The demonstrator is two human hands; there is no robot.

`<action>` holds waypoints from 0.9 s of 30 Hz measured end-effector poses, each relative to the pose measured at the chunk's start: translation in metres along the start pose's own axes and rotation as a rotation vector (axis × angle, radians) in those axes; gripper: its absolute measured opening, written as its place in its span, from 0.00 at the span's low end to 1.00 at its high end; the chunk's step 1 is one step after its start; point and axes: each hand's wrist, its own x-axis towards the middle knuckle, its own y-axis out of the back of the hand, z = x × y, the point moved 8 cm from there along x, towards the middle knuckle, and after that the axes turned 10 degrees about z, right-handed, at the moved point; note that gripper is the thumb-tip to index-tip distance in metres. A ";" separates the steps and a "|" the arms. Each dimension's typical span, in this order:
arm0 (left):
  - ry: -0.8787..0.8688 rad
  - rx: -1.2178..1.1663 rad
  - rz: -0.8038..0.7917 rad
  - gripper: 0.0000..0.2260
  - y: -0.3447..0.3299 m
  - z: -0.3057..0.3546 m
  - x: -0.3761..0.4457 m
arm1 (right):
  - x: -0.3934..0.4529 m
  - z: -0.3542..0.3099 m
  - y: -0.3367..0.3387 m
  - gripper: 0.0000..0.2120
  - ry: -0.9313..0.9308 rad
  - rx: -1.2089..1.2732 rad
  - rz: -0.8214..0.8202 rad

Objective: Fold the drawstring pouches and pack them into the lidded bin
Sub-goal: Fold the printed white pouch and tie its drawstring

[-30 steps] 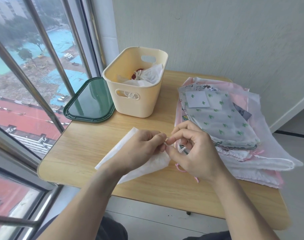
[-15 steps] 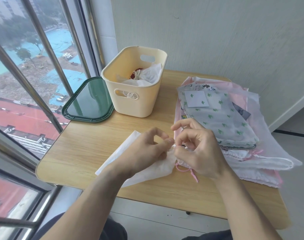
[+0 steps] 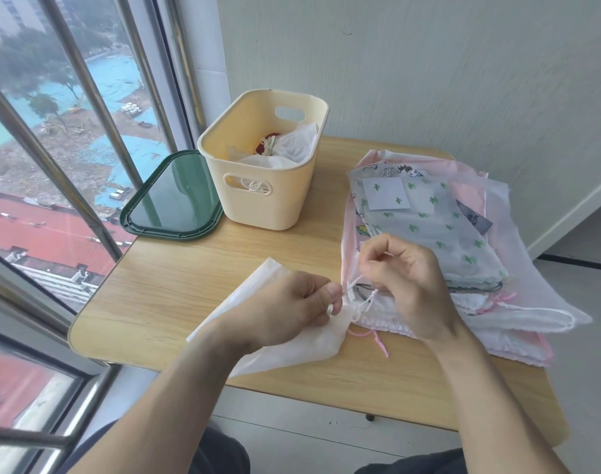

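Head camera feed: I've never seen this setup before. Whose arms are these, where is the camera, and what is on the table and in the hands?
There is no machine: a person's bare arms, filmed by a wide-angle camera on their head, looking down. The left hand pinches the mouth of a white drawstring pouch on the wooden table. The right hand pinches its white cord. Behind stand a cream bin with pouches already in it and its green lid beside it. A stack of unfolded pouches lies to the right.
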 end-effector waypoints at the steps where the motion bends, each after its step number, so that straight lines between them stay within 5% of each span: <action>1: 0.020 -0.060 0.018 0.17 0.002 0.000 0.000 | -0.002 0.001 -0.003 0.04 0.029 -0.034 -0.057; 8: 0.103 -0.351 0.141 0.17 0.008 -0.005 0.005 | -0.008 0.012 -0.019 0.12 0.066 -0.231 -0.071; 17: 0.113 -0.210 0.292 0.13 0.021 -0.006 0.003 | -0.008 0.012 -0.018 0.06 0.113 -0.422 0.119; 24: 0.169 -0.248 0.326 0.06 0.022 -0.013 0.004 | -0.006 0.012 -0.014 0.05 0.109 -0.321 0.215; 27: 0.106 -0.201 0.236 0.14 0.019 -0.004 0.004 | -0.005 0.015 -0.017 0.04 0.114 -0.304 0.186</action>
